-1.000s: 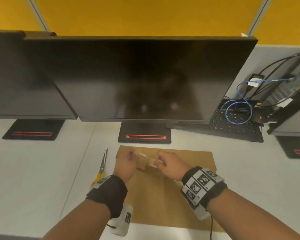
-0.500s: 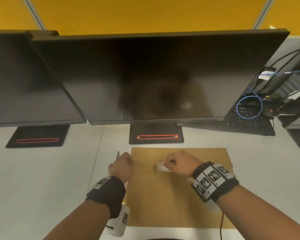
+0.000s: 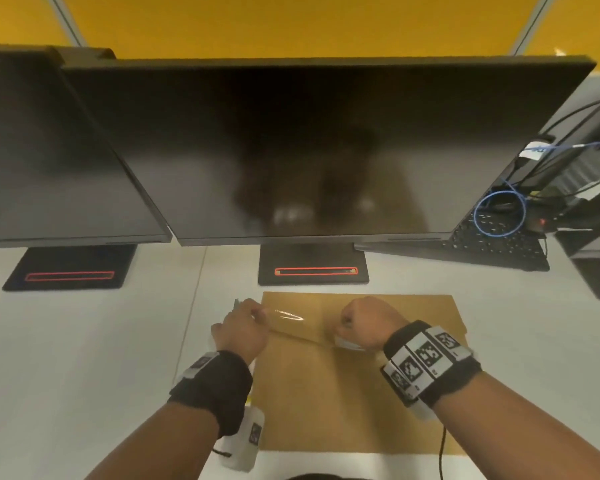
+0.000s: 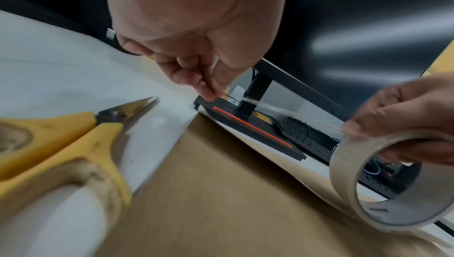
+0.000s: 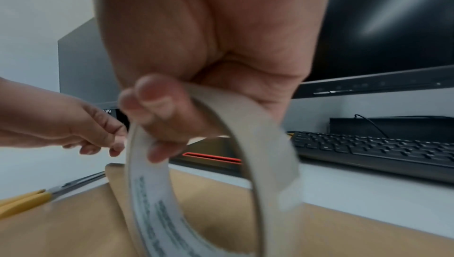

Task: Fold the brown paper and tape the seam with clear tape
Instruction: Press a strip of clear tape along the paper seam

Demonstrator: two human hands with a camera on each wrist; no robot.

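Holding the tape roll (image 4: 383, 179) clenched in my right hand (image 3: 368, 323) and pinching the strip's (image 3: 288, 315) free end with my left hand (image 3: 243, 327), I kept it taut above the brown paper (image 3: 326, 393) lying on the surface (image 3: 84, 341), ready to lay; half a second earlier my hands were closer together, the strip shorter

Yellow-handled scissors (image 4: 73, 144) were seen lying closed on the white table (image 3: 66, 358), blades pointed toward the monitors. A wide dark monitor (image 3: 309, 150) was set at the back, its black base (image 3: 313, 268) marked by a red strip. A second monitor (image 3: 49, 161) was placed to the left, overlapped at its edge by the first. A black keyboard (image 3: 499, 247) was tucked behind at the right, near a looped blue cable (image 3: 499, 216). A yellow wall (image 3: 291, 26) was visible beyond.
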